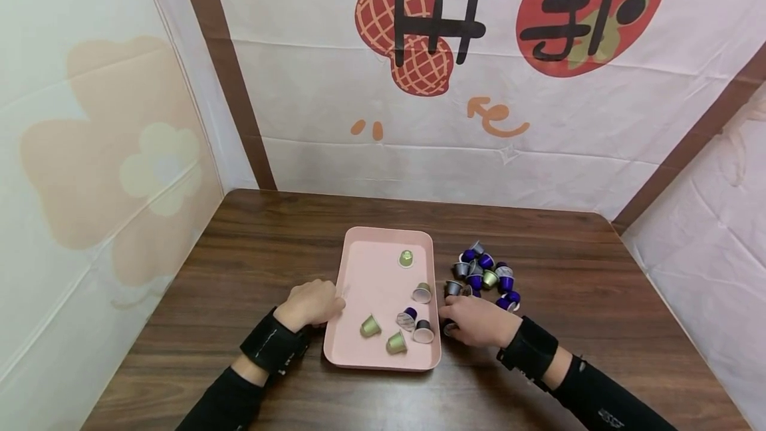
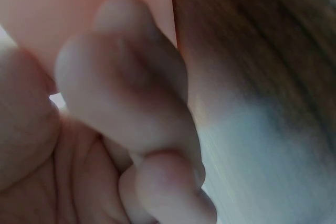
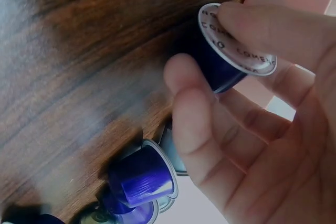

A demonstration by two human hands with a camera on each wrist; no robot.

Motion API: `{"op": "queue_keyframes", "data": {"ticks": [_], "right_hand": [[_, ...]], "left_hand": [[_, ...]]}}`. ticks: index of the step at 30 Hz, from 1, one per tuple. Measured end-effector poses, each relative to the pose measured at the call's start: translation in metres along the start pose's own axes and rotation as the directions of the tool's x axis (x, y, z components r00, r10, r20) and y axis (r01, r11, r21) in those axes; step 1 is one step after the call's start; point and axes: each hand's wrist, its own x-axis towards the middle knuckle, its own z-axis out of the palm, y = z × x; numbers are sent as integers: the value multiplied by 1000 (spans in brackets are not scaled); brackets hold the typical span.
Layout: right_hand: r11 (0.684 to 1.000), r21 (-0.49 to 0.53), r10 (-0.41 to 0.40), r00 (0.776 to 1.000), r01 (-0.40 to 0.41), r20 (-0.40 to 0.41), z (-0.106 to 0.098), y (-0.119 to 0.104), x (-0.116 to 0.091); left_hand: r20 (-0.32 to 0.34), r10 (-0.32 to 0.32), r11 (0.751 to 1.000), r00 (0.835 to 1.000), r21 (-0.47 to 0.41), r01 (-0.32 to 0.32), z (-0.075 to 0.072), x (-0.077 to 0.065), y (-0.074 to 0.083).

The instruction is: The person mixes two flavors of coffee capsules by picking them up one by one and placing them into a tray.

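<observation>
My right hand (image 1: 477, 322) pinches a dark blue coffee capsule (image 3: 214, 66) just outside the tray's right rim. In the right wrist view the thumb lies on its printed foil lid and a fingertip against its side. At the opposite rim, my left hand (image 1: 311, 303) holds the left edge of the pink tray (image 1: 372, 251) with curled fingers. Inside the tray lie several capsules: a green capsule (image 1: 406, 258) near the far end, a green capsule (image 1: 370, 326) and another green capsule (image 1: 396, 342) nearer, and a blue capsule (image 1: 407, 318) among foil-lidded ones along the right.
A loose heap of blue, grey and green capsules sits right of the tray, with a green capsule (image 1: 489, 279) among blue ones and a blue capsule (image 1: 509, 301) at its near side. The wooden table (image 1: 263, 238) ends at a printed cloth backdrop (image 1: 311, 85).
</observation>
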Motion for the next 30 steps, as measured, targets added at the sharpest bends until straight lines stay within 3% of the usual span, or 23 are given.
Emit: {"op": "queue_keyframes", "data": {"ticks": [6,17,23,30], "right_hand": [[999,48,24,1000,-24,9,-6,-1,-3],[999,37,-32,994,36,-107,-32,1,-12],[997,24,-68,982,73,-174,-43,-3,-6],[988,97,-104,979,122,-177,-45,-16,7]], "left_hand": [[-3,-3,1000,1000,7,3,-1,0,-2],[9,-4,1000,1000,-3,4,-2,0,3],[8,-4,1000,1000,-1,4,-3,-1,2],[5,7,1000,1000,3,-7,-2,-2,3]]}}
